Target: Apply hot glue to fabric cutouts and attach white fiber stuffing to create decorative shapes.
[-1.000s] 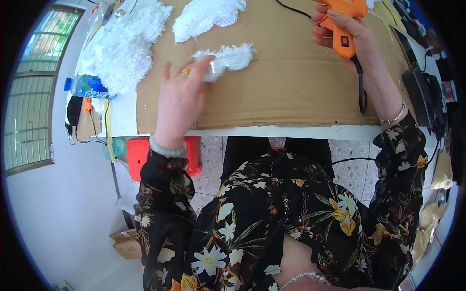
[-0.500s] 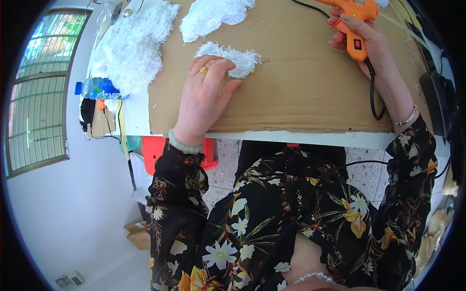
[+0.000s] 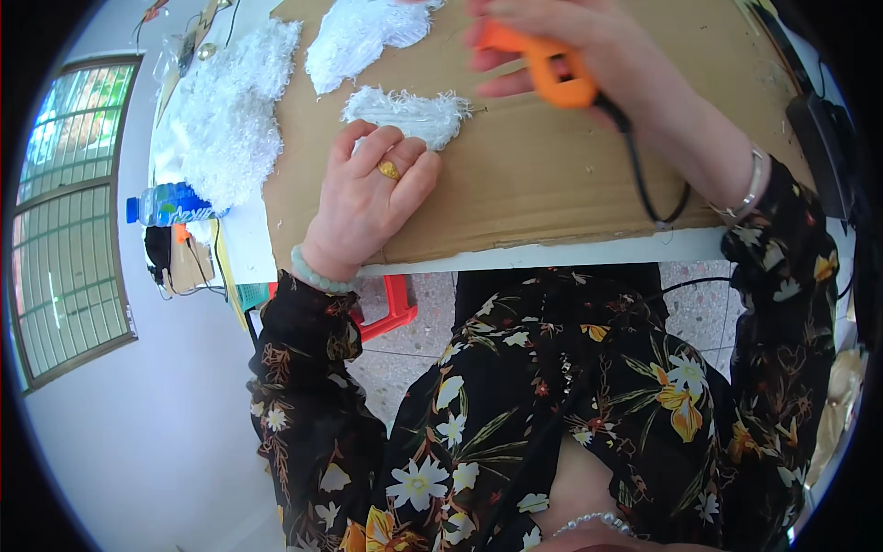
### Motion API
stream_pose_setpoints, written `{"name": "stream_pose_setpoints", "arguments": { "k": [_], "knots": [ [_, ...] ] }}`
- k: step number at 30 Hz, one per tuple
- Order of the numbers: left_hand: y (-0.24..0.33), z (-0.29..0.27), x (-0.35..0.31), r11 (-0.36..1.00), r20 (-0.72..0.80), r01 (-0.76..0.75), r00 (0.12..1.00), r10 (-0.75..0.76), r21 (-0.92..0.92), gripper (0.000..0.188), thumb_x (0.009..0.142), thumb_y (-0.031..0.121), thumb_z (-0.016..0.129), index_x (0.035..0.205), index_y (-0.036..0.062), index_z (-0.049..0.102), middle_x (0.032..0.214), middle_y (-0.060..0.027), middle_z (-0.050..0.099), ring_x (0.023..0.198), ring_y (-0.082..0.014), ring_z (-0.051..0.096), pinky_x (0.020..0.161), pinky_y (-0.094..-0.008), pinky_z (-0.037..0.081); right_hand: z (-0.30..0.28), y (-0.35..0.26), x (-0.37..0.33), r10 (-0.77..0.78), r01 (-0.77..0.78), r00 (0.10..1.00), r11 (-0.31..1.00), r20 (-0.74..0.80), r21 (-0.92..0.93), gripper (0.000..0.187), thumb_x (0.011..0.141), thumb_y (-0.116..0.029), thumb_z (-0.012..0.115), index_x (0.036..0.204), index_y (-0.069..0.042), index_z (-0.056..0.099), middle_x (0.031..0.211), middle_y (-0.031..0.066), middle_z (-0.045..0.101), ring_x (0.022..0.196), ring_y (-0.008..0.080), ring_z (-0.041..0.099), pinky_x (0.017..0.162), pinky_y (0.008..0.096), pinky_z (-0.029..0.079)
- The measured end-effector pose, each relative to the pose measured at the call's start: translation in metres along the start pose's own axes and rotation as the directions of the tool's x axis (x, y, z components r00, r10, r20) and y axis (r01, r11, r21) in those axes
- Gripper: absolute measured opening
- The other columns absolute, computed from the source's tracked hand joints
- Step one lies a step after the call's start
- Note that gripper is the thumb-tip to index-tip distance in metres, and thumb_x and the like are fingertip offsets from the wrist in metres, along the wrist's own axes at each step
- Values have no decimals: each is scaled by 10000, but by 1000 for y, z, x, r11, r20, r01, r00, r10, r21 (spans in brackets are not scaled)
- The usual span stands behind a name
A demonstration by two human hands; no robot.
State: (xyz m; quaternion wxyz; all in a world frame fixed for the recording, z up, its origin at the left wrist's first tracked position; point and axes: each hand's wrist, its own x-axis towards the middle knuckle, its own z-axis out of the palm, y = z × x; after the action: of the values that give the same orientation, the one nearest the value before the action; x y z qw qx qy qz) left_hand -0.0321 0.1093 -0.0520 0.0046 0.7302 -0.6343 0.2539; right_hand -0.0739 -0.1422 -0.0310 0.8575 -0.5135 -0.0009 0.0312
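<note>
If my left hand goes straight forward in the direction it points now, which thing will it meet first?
Most likely the small white fringed piece on the cardboard, just ahead of the left hand. The fingertips are hidden, so I cannot tell whether they touch it.

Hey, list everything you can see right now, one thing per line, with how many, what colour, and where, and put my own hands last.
Cardboard sheet: one, brown, on the table
Table: one, white, under the cardboard
Small fringed piece: one, white, by the left hand
Larger fringed piece: one, white, top of view
Shredded pile: one, white, table's left side
Bottle: one, clear and blue, left of the pile
Corded tool: one, orange, blurred, in the right hand
Stool: one, red, below the table edge
Window: one, brown-framed, far left
Edge clutter: too small to count
Left hand: one, gold-coloured ring, over the small piece's near edge
Right hand: one, around the tool
</note>
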Motion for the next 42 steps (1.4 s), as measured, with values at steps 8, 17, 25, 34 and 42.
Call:
{"name": "stream_pose_setpoints", "arguments": {
  "k": [8,17,25,34,42],
  "knots": [
    [1,-2,10,991,20,-117,993,115,71,223,685,90,652,889,114,564,851,-18,585,833,-185,540,794,-373,469,22,36,16,-85,118,969,984,231,-134,390,923,-306,620,1180,-15,576,1051,98,660,952,137,647,747,266,565],
    [-1,0,-1,999,-50,-49,998,50,22,233,692,79,676,897,113,569,888,-25,624,855,-204,554,796,-386,478,18,52,27,-91,108,974,992,207,-72,324,904,-247,592,1059,36,622,954,90,650,874,143,648,674,273,509],
    [-5,0,6,985,34,-157,987,155,72,261,674,70,663,913,107,565,860,-21,611,848,-191,541,766,-376,475,16,38,28,86,-95,974,995,209,36,274,962,-169,571,1145,34,592,983,87,658,795,153,647,621,255,516],
    [-7,10,7,995,-42,65,997,-68,-79,271,653,17,676,880,101,555,835,-24,607,839,-214,555,831,-401,460,17,36,25,127,-131,983,991,135,20,266,954,-163,582,1126,40,587,950,87,646,777,152,641,637,265,526],
    [-9,18,12,798,35,428,889,-457,-424,351,681,-62,694,975,51,539,962,-85,606,927,-296,591,877,-400,470,11,50,32,34,-36,987,999,160,12,237,955,-154,579,1110,26,596,927,62,646,757,124,610,674,250,504]
  ]
}}
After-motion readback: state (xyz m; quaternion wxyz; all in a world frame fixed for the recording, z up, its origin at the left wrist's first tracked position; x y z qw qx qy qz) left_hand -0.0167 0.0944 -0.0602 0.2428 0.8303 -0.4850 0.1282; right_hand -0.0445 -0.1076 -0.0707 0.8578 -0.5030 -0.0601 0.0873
